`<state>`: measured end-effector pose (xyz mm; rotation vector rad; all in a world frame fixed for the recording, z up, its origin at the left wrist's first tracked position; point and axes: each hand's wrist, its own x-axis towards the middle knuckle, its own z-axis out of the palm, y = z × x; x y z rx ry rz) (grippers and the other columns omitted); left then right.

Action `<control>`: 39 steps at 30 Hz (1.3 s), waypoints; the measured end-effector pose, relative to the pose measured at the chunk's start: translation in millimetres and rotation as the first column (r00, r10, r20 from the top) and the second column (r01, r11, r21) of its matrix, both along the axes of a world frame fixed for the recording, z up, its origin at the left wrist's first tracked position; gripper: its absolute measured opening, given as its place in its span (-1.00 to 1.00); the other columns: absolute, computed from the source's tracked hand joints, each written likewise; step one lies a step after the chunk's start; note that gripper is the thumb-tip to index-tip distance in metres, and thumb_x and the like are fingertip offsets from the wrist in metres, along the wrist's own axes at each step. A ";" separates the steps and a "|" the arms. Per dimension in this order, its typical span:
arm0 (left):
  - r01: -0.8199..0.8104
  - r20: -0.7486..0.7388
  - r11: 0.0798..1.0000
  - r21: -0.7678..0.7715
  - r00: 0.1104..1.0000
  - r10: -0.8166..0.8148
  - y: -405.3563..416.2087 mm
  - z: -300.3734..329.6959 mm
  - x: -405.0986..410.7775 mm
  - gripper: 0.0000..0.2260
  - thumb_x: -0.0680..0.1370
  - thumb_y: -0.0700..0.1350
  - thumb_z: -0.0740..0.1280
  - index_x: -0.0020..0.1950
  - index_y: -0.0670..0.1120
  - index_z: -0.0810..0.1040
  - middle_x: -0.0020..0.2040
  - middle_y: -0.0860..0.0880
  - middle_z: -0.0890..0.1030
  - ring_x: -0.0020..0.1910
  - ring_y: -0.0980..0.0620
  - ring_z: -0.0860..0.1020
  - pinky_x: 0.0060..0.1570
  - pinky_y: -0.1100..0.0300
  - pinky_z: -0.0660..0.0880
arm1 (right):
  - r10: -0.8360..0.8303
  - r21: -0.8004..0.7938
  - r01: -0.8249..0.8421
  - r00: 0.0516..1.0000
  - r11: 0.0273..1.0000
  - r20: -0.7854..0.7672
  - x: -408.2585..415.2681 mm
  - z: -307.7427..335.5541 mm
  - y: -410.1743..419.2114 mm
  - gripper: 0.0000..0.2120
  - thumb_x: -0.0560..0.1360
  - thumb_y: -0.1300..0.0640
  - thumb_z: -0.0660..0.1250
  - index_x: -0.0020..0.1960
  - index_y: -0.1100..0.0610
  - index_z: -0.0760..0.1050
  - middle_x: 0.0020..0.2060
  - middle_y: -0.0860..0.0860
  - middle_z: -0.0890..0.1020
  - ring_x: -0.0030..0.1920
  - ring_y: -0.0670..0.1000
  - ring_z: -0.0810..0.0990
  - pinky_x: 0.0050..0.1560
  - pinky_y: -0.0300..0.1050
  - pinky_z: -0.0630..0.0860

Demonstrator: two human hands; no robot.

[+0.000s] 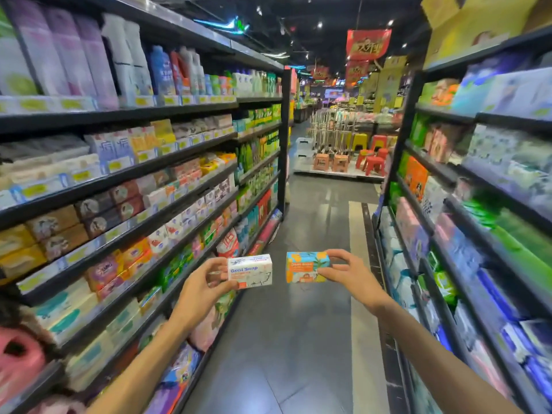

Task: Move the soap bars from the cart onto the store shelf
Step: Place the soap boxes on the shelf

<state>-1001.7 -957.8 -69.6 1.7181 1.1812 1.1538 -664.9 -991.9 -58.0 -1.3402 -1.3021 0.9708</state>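
My left hand (206, 283) grips a white soap box (250, 271) with blue lettering by its left end. My right hand (348, 271) pinches an orange and blue soap box (307, 266) by its right end. Both boxes are held side by side in mid-air above the aisle floor, a small gap between them. The store shelf (143, 201) on the left carries rows of boxed soap bars on several tiers. No cart is in view.
A second shelf unit (442, 210) with packaged goods lines the right side of the aisle. The grey tiled floor (298, 339) runs between the two. At the far end stand red and orange plastic stools (370, 159) on a low display platform.
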 end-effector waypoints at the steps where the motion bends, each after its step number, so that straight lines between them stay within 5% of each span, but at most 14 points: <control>1: 0.004 0.006 1.000 -0.002 1.000 -0.004 18.1 2.1 7.3 -0.62 0.41 -0.27 0.56 0.12 0.03 0.58 0.00 0.23 0.70 -0.02 0.20 0.67 -0.04 0.37 0.57 | -0.013 0.001 0.013 1.000 1.000 -0.007 5.4 2.3 16.6 -0.62 0.44 0.22 0.52 0.22 0.11 0.52 -0.01 0.10 0.73 0.02 0.04 0.72 0.10 -0.12 0.62; 12: 0.044 0.022 0.999 -0.015 0.999 -0.044 195.7 20.8 61.0 -0.62 0.46 -0.31 0.52 0.22 -0.08 0.55 0.07 0.02 0.71 -0.01 0.16 0.68 -0.11 0.34 0.59 | -0.067 0.047 0.068 0.998 0.997 -0.009 53.1 12.2 191.7 -0.67 0.45 0.29 0.50 0.17 0.14 0.54 -0.02 0.12 0.72 -0.01 0.06 0.72 -0.01 -0.19 0.63; 18: -0.040 -0.048 0.999 0.000 0.998 0.040 287.7 16.2 78.9 -0.64 0.47 -0.24 0.53 0.20 -0.01 0.54 0.08 0.09 0.70 0.04 0.22 0.66 -0.08 0.33 0.59 | 0.021 0.074 -0.021 1.000 0.997 -0.002 74.9 8.6 311.3 -0.68 0.45 0.29 0.49 0.18 0.17 0.55 0.02 0.12 0.71 -0.01 0.02 0.72 -0.04 -0.22 0.62; 24: -0.201 -0.050 0.979 -0.008 0.978 0.201 372.3 12.4 94.7 -0.65 0.47 -0.15 0.53 0.19 0.08 0.54 0.10 0.15 0.69 0.05 0.08 0.67 0.10 -0.02 0.62 | 0.186 0.086 -0.188 0.982 0.978 0.032 89.7 12.4 443.8 -0.68 0.46 0.33 0.47 0.19 0.20 0.55 0.02 0.13 0.72 0.01 0.07 0.71 -0.13 -0.29 0.56; 30: -0.421 -0.033 0.907 -0.002 0.907 0.420 417.8 22.2 80.1 -0.64 0.45 -0.14 0.56 0.17 0.10 0.55 0.08 0.23 0.68 0.07 0.25 0.63 0.17 0.13 0.55 | 0.374 0.070 -0.385 0.918 0.920 0.133 66.3 23.3 555.4 -0.66 0.47 0.22 0.49 0.21 0.08 0.54 0.03 0.00 0.70 -0.12 -0.19 0.68 -0.21 -0.33 0.54; 39: -0.718 -0.008 0.696 -0.010 0.696 0.718 421.5 18.0 -12.8 -0.67 0.45 -0.18 0.56 0.14 0.07 0.58 0.05 0.09 0.71 0.09 0.10 0.66 0.00 0.18 0.62 | 0.645 0.054 -0.657 0.749 0.752 0.151 -66.7 23.6 649.3 -0.70 0.48 0.21 0.48 0.19 0.06 0.55 0.03 -0.05 0.68 -0.10 -0.23 0.68 -0.21 -0.33 0.56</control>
